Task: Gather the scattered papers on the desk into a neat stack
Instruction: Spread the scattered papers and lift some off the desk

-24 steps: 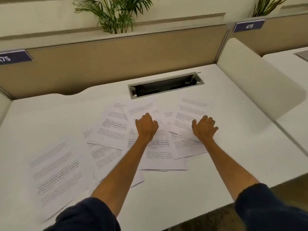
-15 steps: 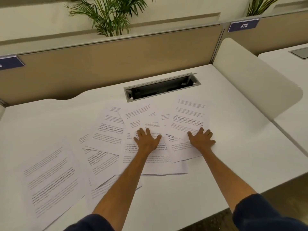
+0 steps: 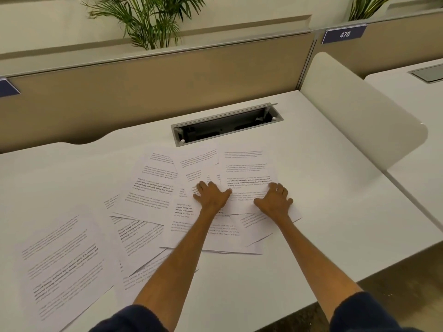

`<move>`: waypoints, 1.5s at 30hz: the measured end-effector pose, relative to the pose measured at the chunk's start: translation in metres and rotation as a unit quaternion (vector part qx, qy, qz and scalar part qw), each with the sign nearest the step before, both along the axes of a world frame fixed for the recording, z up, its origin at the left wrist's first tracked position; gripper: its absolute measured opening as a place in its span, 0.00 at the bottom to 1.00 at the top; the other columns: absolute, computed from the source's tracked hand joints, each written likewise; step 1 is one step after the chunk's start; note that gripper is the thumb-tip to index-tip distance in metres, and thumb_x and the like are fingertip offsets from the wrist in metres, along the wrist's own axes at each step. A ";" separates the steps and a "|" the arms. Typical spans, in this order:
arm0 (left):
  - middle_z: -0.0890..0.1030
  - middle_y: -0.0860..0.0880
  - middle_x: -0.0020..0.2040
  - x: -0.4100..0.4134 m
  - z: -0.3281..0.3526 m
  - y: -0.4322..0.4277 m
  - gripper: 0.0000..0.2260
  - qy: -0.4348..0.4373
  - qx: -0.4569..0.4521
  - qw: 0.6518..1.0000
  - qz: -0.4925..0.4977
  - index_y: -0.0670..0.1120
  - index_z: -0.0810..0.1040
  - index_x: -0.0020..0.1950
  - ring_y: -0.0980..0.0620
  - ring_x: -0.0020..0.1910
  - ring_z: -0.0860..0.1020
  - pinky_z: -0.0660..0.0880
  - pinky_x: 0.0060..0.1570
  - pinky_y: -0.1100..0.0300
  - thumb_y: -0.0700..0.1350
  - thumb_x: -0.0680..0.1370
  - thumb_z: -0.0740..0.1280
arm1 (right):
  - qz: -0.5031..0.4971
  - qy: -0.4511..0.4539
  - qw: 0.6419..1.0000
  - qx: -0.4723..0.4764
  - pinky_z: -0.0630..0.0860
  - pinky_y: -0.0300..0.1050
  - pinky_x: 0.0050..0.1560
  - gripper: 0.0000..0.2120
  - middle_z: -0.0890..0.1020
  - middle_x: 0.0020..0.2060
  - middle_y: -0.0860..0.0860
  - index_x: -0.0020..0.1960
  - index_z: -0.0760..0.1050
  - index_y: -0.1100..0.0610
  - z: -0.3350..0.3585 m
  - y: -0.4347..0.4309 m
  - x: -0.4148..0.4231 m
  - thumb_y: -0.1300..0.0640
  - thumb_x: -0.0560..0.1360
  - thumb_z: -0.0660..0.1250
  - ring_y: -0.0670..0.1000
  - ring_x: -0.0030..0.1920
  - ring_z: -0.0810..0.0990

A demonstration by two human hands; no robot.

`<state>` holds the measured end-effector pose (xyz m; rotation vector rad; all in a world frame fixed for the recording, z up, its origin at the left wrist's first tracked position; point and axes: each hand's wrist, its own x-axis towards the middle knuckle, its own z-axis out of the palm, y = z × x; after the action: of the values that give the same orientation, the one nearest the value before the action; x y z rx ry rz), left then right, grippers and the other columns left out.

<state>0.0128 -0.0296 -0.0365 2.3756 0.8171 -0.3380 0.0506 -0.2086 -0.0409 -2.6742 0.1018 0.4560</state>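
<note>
Flat on thin white printed papers [image 3: 153,195], smooth white table [image 3: 335,188]: left hand [image 3: 211,196], right hand [image 3: 274,202], fingers splayed, gripping nothing. Sign [image 3: 344,34]: "476".

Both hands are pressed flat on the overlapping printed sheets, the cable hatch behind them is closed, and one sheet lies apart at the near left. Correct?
Not quite: the head view shows the cable hatch open, its dark inside visible. The rest stands: left hand and right hand press on the sheets, with one sheet lying apart at near left.

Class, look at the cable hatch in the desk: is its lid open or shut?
Open. The cable hatch shows a dark recess with parts inside, and its lid is tipped up at the far edge.
</note>
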 end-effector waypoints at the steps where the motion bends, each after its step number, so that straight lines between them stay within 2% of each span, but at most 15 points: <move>1: 0.57 0.38 0.79 0.003 0.002 0.001 0.39 -0.007 -0.007 1.000 0.020 0.38 0.61 0.76 0.39 0.79 0.53 0.53 0.74 0.38 0.62 0.76 0.67 | -0.003 0.000 1.000 0.005 0.59 0.62 0.72 0.38 0.64 0.72 0.56 0.73 0.61 0.56 0.001 0.002 0.000 0.49 0.67 0.71 0.57 0.74 0.59; 4: 0.63 0.39 0.76 0.010 0.007 0.004 0.41 -0.050 -0.066 0.993 0.088 0.38 0.60 0.76 0.40 0.76 0.60 0.62 0.71 0.41 0.58 0.73 0.73 | -0.006 0.014 1.000 0.017 0.62 0.60 0.68 0.40 0.66 0.70 0.56 0.74 0.59 0.56 0.007 0.008 0.001 0.52 0.66 0.72 0.58 0.72 0.62; 8: 0.63 0.38 0.75 0.016 0.009 0.008 0.46 -0.120 -0.169 0.959 0.192 0.38 0.56 0.77 0.38 0.75 0.60 0.63 0.73 0.43 0.46 0.68 0.80 | 0.003 0.031 1.000 0.003 0.64 0.60 0.69 0.45 0.66 0.70 0.58 0.76 0.54 0.56 0.015 0.010 0.006 0.55 0.65 0.74 0.59 0.72 0.62; 12: 0.67 0.37 0.71 0.017 0.010 0.011 0.42 -0.147 -0.214 0.929 0.264 0.40 0.59 0.74 0.37 0.69 0.70 0.72 0.67 0.45 0.37 0.67 0.80 | -0.006 0.058 0.998 0.005 0.64 0.60 0.69 0.49 0.65 0.69 0.59 0.77 0.51 0.55 0.020 0.011 0.012 0.56 0.64 0.76 0.60 0.71 0.63; 18: 0.74 0.39 0.67 0.016 0.007 0.016 0.38 -0.165 -0.335 0.866 0.334 0.39 0.63 0.70 0.39 0.65 0.75 0.76 0.62 0.46 0.29 0.65 0.78 | -0.093 0.057 0.988 0.109 0.63 0.58 0.70 0.49 0.70 0.70 0.61 0.77 0.52 0.58 0.013 0.013 0.018 0.52 0.67 0.78 0.62 0.69 0.71; 20: 0.76 0.39 0.66 0.016 0.007 0.018 0.36 -0.160 -0.357 0.859 0.329 0.36 0.67 0.69 0.39 0.64 0.77 0.76 0.62 0.43 0.28 0.65 0.78 | -0.111 0.051 0.986 0.118 0.64 0.57 0.69 0.45 0.74 0.68 0.60 0.75 0.55 0.60 0.011 0.015 0.019 0.49 0.68 0.77 0.62 0.68 0.73; 22: 0.78 0.38 0.65 0.013 0.006 0.019 0.33 -0.149 -0.347 0.875 0.302 0.35 0.70 0.68 0.38 0.64 0.77 0.76 0.63 0.43 0.29 0.66 0.78 | -0.113 0.049 0.988 0.098 0.65 0.56 0.68 0.41 0.75 0.67 0.59 0.72 0.63 0.61 0.010 0.016 0.020 0.46 0.68 0.76 0.61 0.67 0.74; 24: 0.80 0.38 0.63 0.009 0.007 0.022 0.28 -0.161 -0.361 0.878 0.271 0.35 0.73 0.66 0.37 0.62 0.79 0.77 0.60 0.42 0.31 0.68 0.78 | -0.118 0.042 0.988 0.085 0.65 0.56 0.68 0.37 0.73 0.67 0.59 0.70 0.68 0.59 0.007 0.016 0.019 0.43 0.68 0.76 0.60 0.68 0.72; 26: 0.82 0.37 0.60 0.005 0.011 0.028 0.21 -0.184 -0.407 0.870 0.207 0.36 0.78 0.61 0.36 0.56 0.82 0.80 0.54 0.42 0.33 0.70 0.77 | -0.148 0.035 0.981 0.118 0.63 0.58 0.69 0.39 0.69 0.69 0.59 0.72 0.68 0.58 0.007 0.014 0.019 0.41 0.68 0.76 0.60 0.71 0.67; 29: 0.85 0.39 0.56 0.000 0.025 0.046 0.17 -0.205 -0.451 0.861 0.113 0.40 0.81 0.58 0.39 0.51 0.85 0.84 0.47 0.48 0.38 0.71 0.78 | -0.208 0.067 0.929 0.299 0.68 0.60 0.71 0.43 0.70 0.71 0.60 0.75 0.64 0.59 0.015 0.007 0.030 0.45 0.67 0.78 0.60 0.71 0.70; 32: 0.86 0.42 0.55 0.001 0.045 0.063 0.21 -0.231 -0.453 0.857 0.085 0.39 0.79 0.62 0.40 0.53 0.84 0.83 0.50 0.48 0.41 0.71 0.77 | -0.171 0.159 0.811 0.536 0.76 0.57 0.64 0.30 0.79 0.66 0.60 0.70 0.72 0.62 0.035 -0.002 0.042 0.58 0.71 0.77 0.60 0.63 0.80; 34: 0.86 0.45 0.53 0.004 0.061 0.073 0.22 -0.258 -0.441 0.857 0.071 0.41 0.79 0.62 0.44 0.50 0.85 0.83 0.48 0.49 0.42 0.70 0.77 | -0.099 0.173 0.766 0.611 0.75 0.58 0.65 0.25 0.80 0.64 0.61 0.69 0.74 0.64 0.051 -0.001 0.046 0.66 0.73 0.73 0.60 0.63 0.81; 38: 0.88 0.48 0.49 0.014 0.103 0.082 0.20 -0.340 -0.410 0.845 0.050 0.42 0.81 0.60 0.46 0.47 0.86 0.84 0.42 0.53 0.44 0.69 0.77 | -0.014 0.114 0.769 0.629 0.79 0.60 0.60 0.23 0.82 0.60 0.61 0.65 0.76 0.66 0.091 0.011 0.052 0.71 0.71 0.73 0.64 0.61 0.81; 42: 0.87 0.46 0.50 0.023 0.139 0.089 0.15 -0.434 -0.399 0.807 0.045 0.49 0.85 0.53 0.44 0.48 0.86 0.83 0.43 0.52 0.44 0.67 0.80 | 0.053 0.064 0.739 0.669 0.81 0.60 0.56 0.22 0.81 0.62 0.61 0.61 0.80 0.55 0.122 0.015 0.053 0.69 0.69 0.74 0.62 0.60 0.81; 45: 0.88 0.48 0.47 0.022 0.146 0.087 0.14 -0.455 -0.395 0.796 0.053 0.49 0.86 0.48 0.48 0.45 0.87 0.82 0.41 0.57 0.44 0.65 0.81 | 0.063 0.050 0.763 0.641 0.80 0.62 0.57 0.23 0.82 0.60 0.61 0.61 0.80 0.58 0.123 0.020 0.048 0.68 0.68 0.76 0.64 0.60 0.81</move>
<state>0.0351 0.0577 0.1100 1.3948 0.2334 0.4391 0.0983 -0.1885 0.0825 -1.2887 -0.2762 0.4574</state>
